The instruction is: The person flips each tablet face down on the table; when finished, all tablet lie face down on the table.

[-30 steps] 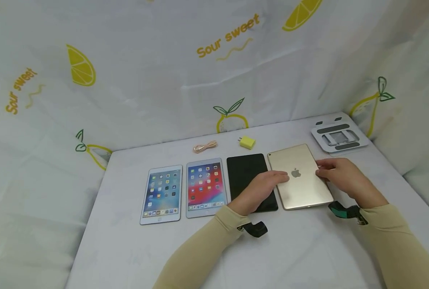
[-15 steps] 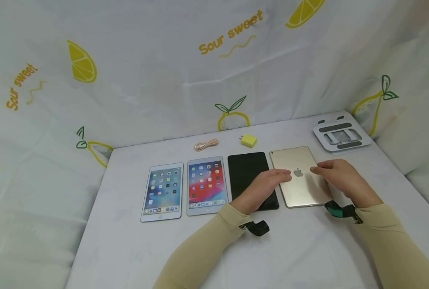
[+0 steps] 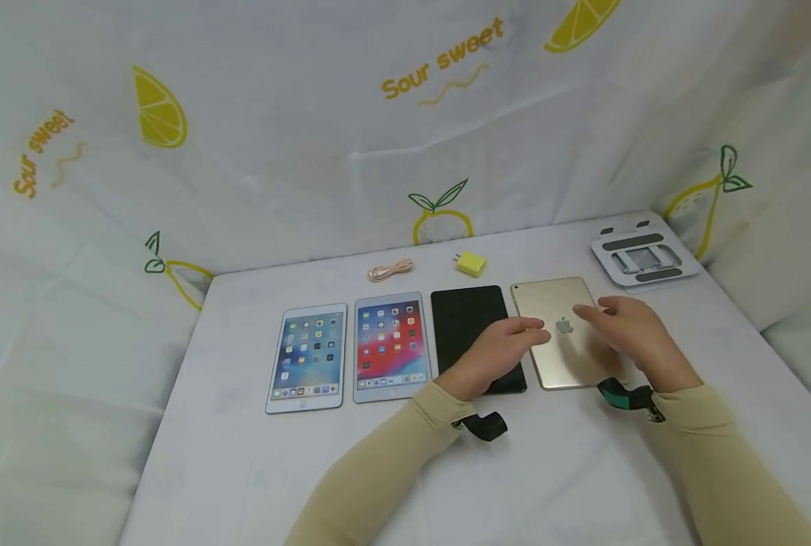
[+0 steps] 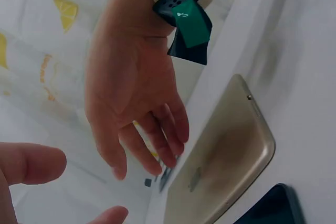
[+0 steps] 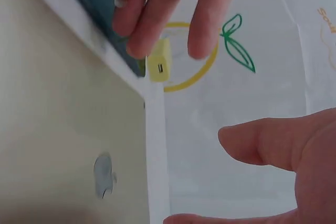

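Observation:
A gold tablet [image 3: 569, 356] lies back side up on the white table, at the right end of a row of tablets. My right hand [image 3: 627, 330] hovers over its right part, fingers relaxed and apart from it in the right wrist view. My left hand [image 3: 497, 353] hangs over the black tablet [image 3: 463, 318], its fingertips reaching above the gold tablet's left edge. Neither hand holds anything. In the left wrist view the right hand [image 4: 136, 82] shows loosely bent fingers above the gold tablet [image 4: 226, 150].
Two white tablets with lit screens, one blue [image 3: 308, 360] and one red and blue [image 3: 393, 349], lie to the left. Behind the row are a coiled cable [image 3: 389, 270] and a yellow charger plug [image 3: 471, 264]. A folded grey stand [image 3: 644, 254] sits at the back right.
My right hand has let go of the gold tablet's right edge and moved left over it. The left hand is nearly still, and the tablets keep their places.

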Action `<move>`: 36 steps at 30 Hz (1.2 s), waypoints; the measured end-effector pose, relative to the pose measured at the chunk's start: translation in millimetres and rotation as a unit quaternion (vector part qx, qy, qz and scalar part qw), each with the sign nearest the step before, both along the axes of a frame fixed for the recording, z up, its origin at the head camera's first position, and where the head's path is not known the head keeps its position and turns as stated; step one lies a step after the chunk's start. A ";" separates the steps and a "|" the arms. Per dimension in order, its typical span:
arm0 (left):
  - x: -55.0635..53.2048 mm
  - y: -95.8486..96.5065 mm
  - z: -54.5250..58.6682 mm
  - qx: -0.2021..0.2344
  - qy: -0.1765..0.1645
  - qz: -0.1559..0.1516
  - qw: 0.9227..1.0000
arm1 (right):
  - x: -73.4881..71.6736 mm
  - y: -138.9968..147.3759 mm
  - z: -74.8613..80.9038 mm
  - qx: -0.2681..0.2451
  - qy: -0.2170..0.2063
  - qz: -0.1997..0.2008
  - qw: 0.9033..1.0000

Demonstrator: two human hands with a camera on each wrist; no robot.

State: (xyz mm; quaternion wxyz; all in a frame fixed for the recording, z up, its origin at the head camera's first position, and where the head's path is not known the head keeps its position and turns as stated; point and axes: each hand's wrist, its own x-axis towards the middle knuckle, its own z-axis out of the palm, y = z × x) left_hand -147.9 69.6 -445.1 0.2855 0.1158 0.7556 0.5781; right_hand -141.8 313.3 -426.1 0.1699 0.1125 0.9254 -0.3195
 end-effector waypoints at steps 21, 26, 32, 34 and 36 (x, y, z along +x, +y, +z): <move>0.5 -86.6 9.0 -0.085 -0.008 0.113 0.990 | -16.4 -149.7 -6.4 0.083 0.074 0.127 0.986; 0.9 -88.8 11.0 -0.085 -0.014 0.113 0.990 | -14.9 -152.7 -8.1 0.091 0.082 0.130 0.984; -0.4 -88.4 11.6 -0.078 -0.017 0.126 0.989 | -16.1 -152.5 -8.3 0.097 0.088 0.130 0.983; -0.9 -88.4 10.9 -0.076 -0.017 0.135 0.988 | -16.3 -152.5 -8.5 0.096 0.085 0.132 0.983; -1.8 -88.9 10.2 -0.072 -0.020 0.143 0.987 | -16.5 -152.6 -8.9 0.095 0.082 0.135 0.983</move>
